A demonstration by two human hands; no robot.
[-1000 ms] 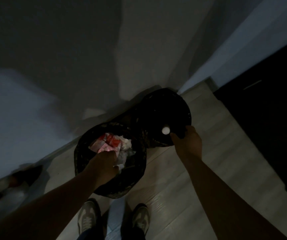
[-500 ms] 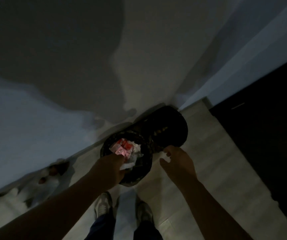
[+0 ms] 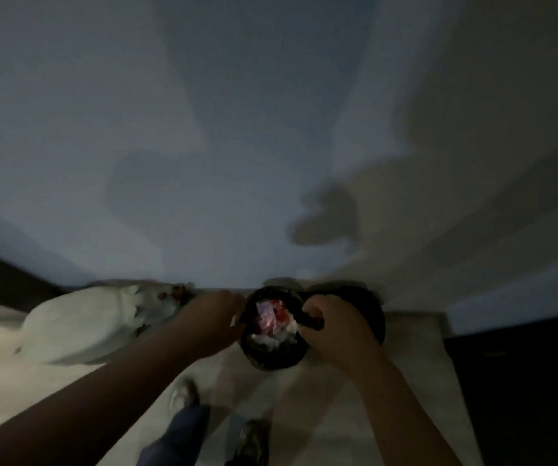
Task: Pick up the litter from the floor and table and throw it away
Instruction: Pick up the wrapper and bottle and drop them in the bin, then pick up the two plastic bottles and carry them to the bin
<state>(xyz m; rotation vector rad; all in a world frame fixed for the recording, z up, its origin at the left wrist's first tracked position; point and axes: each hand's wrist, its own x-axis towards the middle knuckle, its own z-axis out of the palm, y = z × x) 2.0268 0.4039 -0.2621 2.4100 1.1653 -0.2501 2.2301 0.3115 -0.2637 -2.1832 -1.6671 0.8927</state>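
Half a second ago the right hand (image 3: 333, 327) was spread open below the lid. Now it is seen at the right rim of the black bin (image 3: 271, 359), with its fingers curled over the dark edge. The left hand (image 3: 215, 317), which was over the near rim then, is now found at the bin's left rim. Its fingers are bent toward the edge, but it cannot be told through the blur whether anything is gripped. The view has been lifted, so that far more wall is taken in.

The litter (image 3: 271, 319), red, pink and white scraps, is held inside the bin, between the two hands. The dark lid (image 3: 377, 314) is seen behind the right hand and is partly hidden by it. A white bag (image 3: 79, 331) is laid on the floor to the left, near the left forearm. Two shoes (image 3: 183, 396) are seen below, blurred.

The bin is set on a pale, plank-like floor (image 3: 415, 364) just at the foot of a grey wall (image 3: 237, 129), on which broad shadows are cast. A dark surface (image 3: 523, 381) is seen at the right edge. The room is dimly lit.
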